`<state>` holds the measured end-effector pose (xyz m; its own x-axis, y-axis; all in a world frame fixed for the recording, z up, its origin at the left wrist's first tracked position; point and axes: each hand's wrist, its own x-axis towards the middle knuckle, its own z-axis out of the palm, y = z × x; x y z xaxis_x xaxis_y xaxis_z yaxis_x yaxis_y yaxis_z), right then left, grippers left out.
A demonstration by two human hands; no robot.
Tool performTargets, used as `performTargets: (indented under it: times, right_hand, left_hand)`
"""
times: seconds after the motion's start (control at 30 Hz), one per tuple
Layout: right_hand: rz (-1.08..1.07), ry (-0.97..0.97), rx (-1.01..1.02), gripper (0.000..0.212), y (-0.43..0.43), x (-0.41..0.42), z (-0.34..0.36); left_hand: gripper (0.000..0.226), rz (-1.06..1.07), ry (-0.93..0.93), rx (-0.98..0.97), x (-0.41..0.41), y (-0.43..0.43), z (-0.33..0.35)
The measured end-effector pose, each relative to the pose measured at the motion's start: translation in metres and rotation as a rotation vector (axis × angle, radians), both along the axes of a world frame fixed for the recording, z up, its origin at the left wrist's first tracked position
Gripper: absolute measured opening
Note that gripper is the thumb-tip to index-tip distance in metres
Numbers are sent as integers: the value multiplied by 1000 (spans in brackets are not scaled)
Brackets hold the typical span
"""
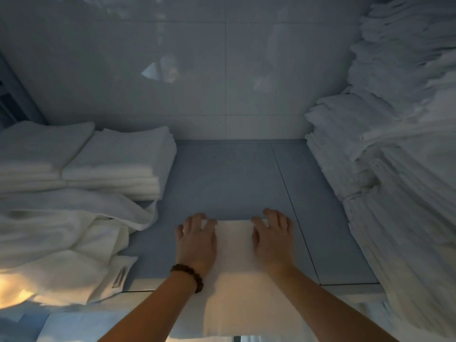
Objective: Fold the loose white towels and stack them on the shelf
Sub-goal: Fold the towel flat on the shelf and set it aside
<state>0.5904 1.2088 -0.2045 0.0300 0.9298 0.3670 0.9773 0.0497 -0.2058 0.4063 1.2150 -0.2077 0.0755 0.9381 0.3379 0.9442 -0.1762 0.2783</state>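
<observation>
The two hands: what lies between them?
In the head view, a white towel lies flat between the left hand and the right hand on the shelf.

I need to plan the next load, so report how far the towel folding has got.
Done: two folded stacks sit at the back left of the shelf, and a tall pile fills the right side. In hand: the left hand and right hand press flat on a narrow folded towel at the shelf's front edge. Left: a crumpled heap of loose towels at front left is unfolded.
</observation>
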Motion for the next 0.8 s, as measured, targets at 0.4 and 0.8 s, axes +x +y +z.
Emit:
performTargets:
  times: [0.4, 0.8]
  right_hand:
    - [179, -79, -476, 52, 7, -26, -26]
    - [77, -65, -475, 54, 26, -19, -35]
  left_hand:
    - [56, -110, 191, -353, 15, -4, -36]
    - [56, -112, 261, -386, 20, 73, -42]
